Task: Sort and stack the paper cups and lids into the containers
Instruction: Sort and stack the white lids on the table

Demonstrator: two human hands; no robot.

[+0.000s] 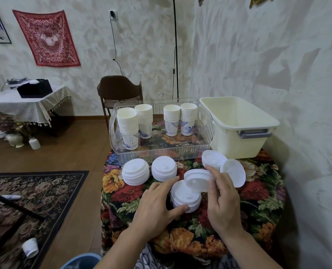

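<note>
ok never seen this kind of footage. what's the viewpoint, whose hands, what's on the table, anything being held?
There is one picture, from a wide-angle camera worn on a person's head, looking down at their own bare hands. No robot is involved. The table has a floral cloth. At the back stand a clear container holding four stacks of paper cups and a cream tub whose inside shows nothing. In front sit piles of white lids. The left hand grips the nearest lid stack; the right hand pinches a single lid, tilted over that stack.
</note>
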